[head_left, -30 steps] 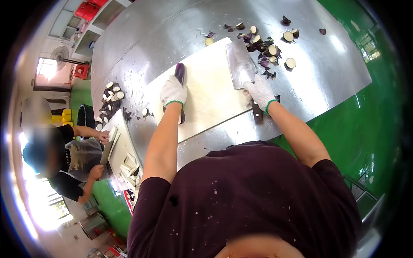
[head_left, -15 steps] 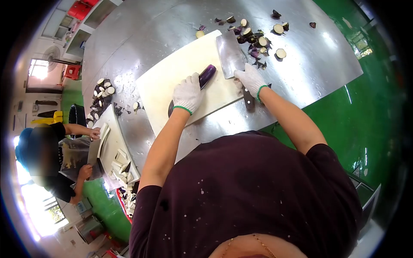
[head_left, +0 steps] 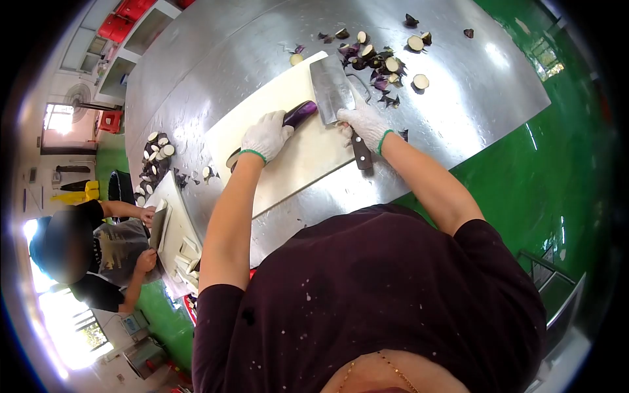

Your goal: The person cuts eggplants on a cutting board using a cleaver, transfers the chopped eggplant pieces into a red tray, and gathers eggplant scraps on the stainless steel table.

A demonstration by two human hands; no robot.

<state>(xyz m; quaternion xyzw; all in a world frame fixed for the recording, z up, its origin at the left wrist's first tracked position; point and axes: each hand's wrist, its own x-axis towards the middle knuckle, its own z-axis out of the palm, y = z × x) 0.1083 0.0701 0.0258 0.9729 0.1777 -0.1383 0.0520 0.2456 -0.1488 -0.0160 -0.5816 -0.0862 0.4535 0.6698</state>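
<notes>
Left hand [head_left: 264, 134], in a white knit glove with a green cuff, is curled over a long, glossy dark purple eggplant [head_left: 301, 114], fingers closed around its middle. The eggplant's lying at a slant on a big off-white rectangular cutting board [head_left: 282, 164], one end poking out far and to the right, the other peeking out on the near left side of the glove.

Right hand [head_left: 363, 121], same kind of glove, has its fingers wrapped around a wide steel cleaver [head_left: 332, 88] where the blade meets the dark brown riveted handle. The blade's over the right end of the board, just beside the eggplant's tip. Can't tell if they're actually touching.

All this is on a shiny stainless steel desk [head_left: 209, 59]. Past the board, far and to the right, there's a messy scatter of purple-black eggplant tops [head_left: 377, 62] with pale cut faces, and over on the left another heap of cut eggplant ends [head_left: 155, 157].

Further left, a co-worker in a dark short-sleeved top [head_left: 98, 291] has both hands at a long knife [head_left: 158, 228] over a second white board [head_left: 171, 196], with pale eggplant pieces [head_left: 189, 255] piled on its near end.
</notes>
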